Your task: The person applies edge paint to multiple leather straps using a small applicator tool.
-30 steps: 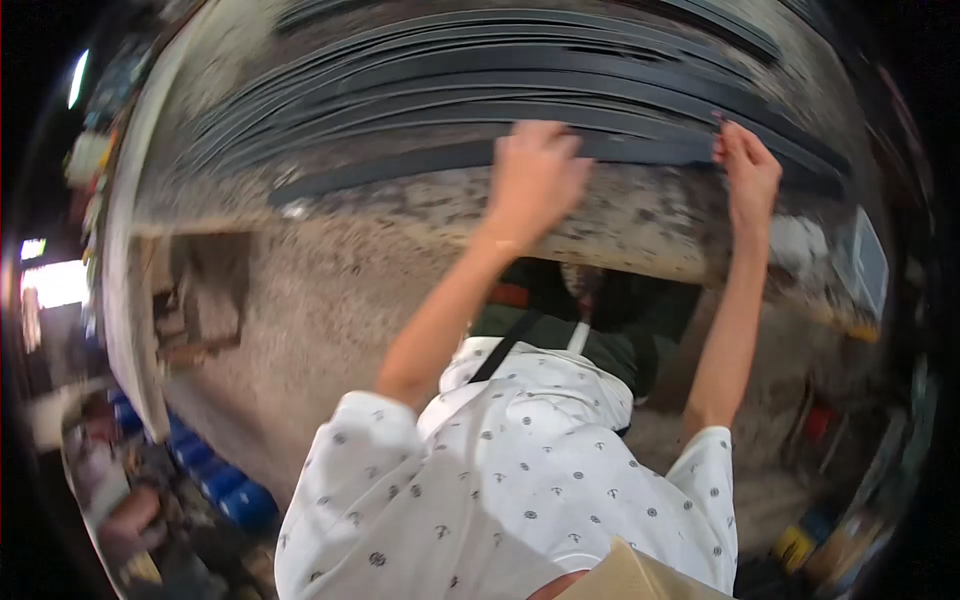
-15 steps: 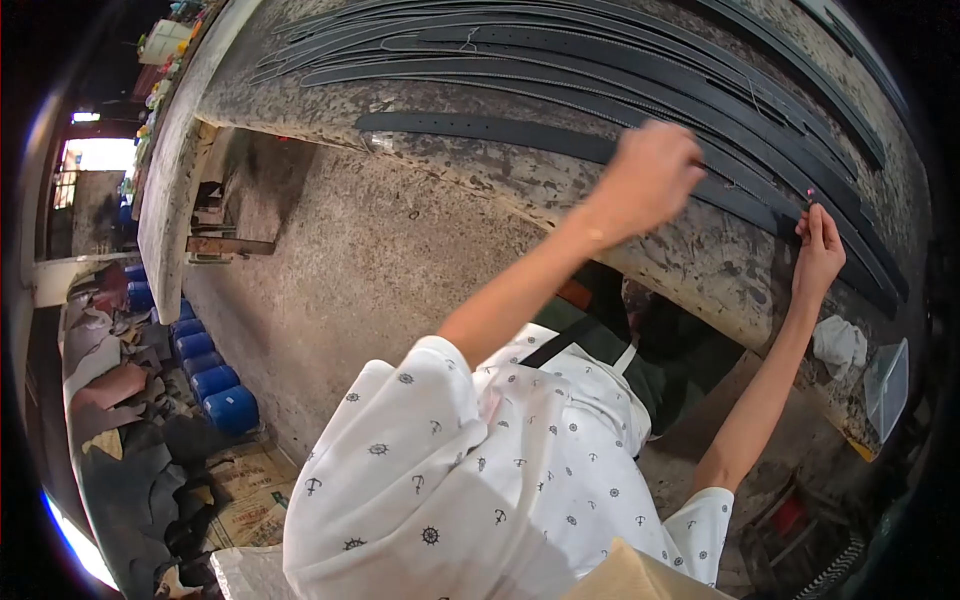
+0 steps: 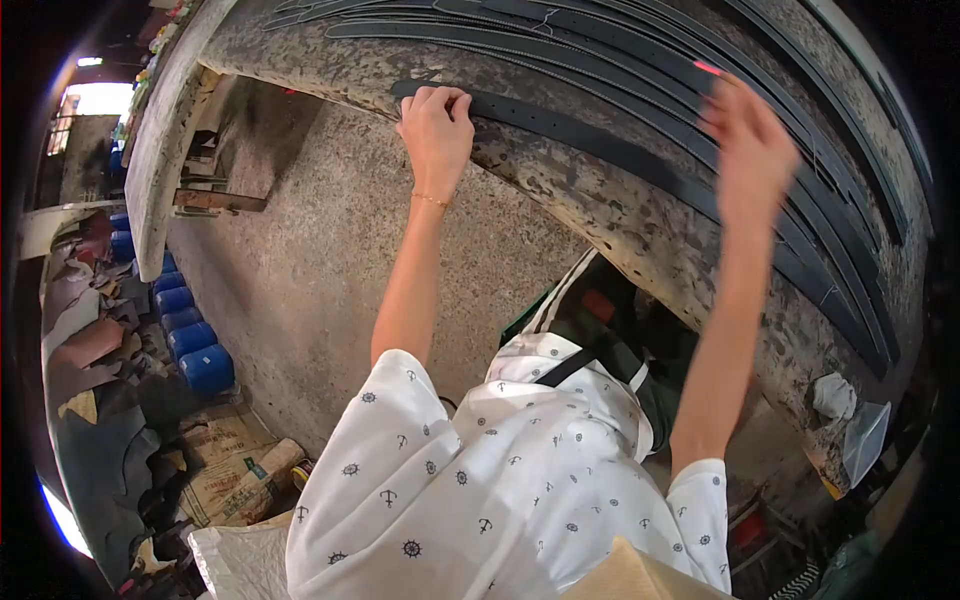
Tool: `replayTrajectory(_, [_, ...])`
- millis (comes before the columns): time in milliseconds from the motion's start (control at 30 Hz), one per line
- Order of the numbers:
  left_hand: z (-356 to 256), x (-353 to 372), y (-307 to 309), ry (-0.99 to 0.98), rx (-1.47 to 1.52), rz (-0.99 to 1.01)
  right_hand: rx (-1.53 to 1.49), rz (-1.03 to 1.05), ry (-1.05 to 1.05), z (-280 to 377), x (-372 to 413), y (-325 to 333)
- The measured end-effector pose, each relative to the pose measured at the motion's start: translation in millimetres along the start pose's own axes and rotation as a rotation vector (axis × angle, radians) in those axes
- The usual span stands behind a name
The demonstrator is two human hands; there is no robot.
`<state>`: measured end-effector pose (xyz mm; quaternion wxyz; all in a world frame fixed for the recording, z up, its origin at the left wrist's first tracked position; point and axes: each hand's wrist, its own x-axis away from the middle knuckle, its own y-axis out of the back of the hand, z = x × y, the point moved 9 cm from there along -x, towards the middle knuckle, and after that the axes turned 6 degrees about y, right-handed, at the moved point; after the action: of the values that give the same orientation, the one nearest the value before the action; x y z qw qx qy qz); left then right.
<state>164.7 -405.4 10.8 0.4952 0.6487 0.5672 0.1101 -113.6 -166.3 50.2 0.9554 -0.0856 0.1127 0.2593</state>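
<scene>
My left hand [image 3: 435,125] is closed at the left end of a dark strap [image 3: 560,125] with small holes, which lies along the near edge of the stone-topped table [image 3: 640,240]. Its fingertips press on the strap. Blurred by motion, my right hand [image 3: 750,150] is raised over the straps at the right, its fingers closed round a small thin object with a bright red-pink tip [image 3: 708,68]. Most of that object is hidden in the fingers. Several more dark straps [image 3: 480,42] with light cord-like edges lie side by side beyond, some with loose threads.
A crumpled white cloth [image 3: 834,396] and a clear plastic tray [image 3: 865,443] are at the table's right end. To the left, blue drums [image 3: 207,370] stand in a row on the floor beside leather scraps [image 3: 90,345] and a brown sack [image 3: 225,475].
My left hand has moved left along the near strap to its end. My right hand has moved up and left with the red-tipped object. The view has shifted a little.
</scene>
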Motion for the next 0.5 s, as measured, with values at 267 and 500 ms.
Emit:
replayTrajectory(267, [34,3,4,0.219,0.368,0.112,0.146,0.385,0.164,-66,19,-220])
replayTrajectory(500, [19,3,14,0.060,0.323,0.067,0.227,0.475,0.265,-63,33,-226])
